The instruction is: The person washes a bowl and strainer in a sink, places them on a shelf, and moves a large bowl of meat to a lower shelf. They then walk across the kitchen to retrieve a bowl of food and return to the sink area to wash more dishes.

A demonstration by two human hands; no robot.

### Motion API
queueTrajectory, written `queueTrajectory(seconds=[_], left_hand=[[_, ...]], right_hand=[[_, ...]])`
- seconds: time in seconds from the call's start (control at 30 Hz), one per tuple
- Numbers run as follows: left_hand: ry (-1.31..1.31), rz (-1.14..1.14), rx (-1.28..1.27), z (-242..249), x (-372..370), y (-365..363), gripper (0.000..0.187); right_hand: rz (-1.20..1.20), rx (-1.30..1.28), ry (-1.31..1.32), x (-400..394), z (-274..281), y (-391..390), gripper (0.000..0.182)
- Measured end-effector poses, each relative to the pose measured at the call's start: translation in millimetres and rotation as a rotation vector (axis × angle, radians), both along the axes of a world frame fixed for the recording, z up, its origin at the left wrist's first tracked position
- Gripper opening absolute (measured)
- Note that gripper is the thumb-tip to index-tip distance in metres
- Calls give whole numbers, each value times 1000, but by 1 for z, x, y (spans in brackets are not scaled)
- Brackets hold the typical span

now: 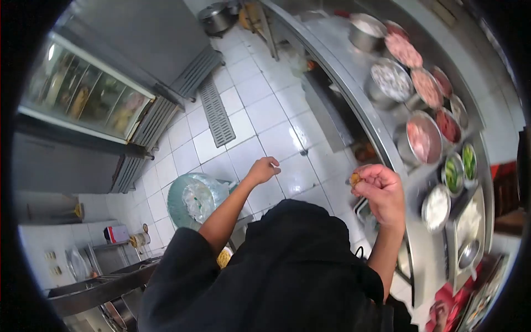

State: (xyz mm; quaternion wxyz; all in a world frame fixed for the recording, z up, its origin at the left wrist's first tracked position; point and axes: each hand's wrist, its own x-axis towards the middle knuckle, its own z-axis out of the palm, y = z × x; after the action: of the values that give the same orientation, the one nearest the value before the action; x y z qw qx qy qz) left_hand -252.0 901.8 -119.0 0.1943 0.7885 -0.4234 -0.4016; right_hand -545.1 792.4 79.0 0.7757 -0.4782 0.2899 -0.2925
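Observation:
My right hand (pixel 380 191) is raised beside the steel counter (pixel 354 94), its fingers pinched on a small orange-brown piece of food (pixel 354 178). My left hand (pixel 263 169) hangs out over the white tiled floor with its fingers loosely curled and nothing visible in it. It is above and to the right of a round bin lined with a plastic bag (pixel 193 200). My black shirt fills the bottom of the view.
Several metal bowls of meats, greens and white ingredients (pixel 423 138) line the counter on the right. A floor drain grate (pixel 215 110) runs across the tiles. A glass-door fridge (pixel 83 94) stands at the left, a pot (pixel 214 19) at the top.

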Motion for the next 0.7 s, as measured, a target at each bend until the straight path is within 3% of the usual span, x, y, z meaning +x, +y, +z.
queueTrajectory(seconds=[0.1,0.2,0.3,0.37,0.4,0.43,0.47,0.53,0.6,0.7], left_hand=[[85,175,-117,17,22,-12,27],[59,291,-157,-1,58,-24,26],[-8,355,-64,-29,94,-16,23],[-214,336,-4,-64,118,16,19],[-202,168,110,-76,132,41,37],[-195,357,317,-124,144,70,32],[-94,527,309,-127,139,92,27],[113,905,305,-83,103,102,12],[214,1043,342,-84,83,128,14],[53,604,91,-179,56,221,16]], right_hand=[[215,-49,-285,41,54,-29,23],[412,-74,-562,67,92,-50,17],[861,-194,-709,86,120,-97,14],[997,-223,-898,106,130,-118,9],[1012,-236,-904,118,134,-126,9],[970,-223,-1050,131,137,-132,13],[924,-199,-1195,144,139,-139,18],[999,-43,-1209,170,142,-163,14],[1059,78,-1123,194,151,-183,11],[1030,-15,-1063,261,131,-229,14]])
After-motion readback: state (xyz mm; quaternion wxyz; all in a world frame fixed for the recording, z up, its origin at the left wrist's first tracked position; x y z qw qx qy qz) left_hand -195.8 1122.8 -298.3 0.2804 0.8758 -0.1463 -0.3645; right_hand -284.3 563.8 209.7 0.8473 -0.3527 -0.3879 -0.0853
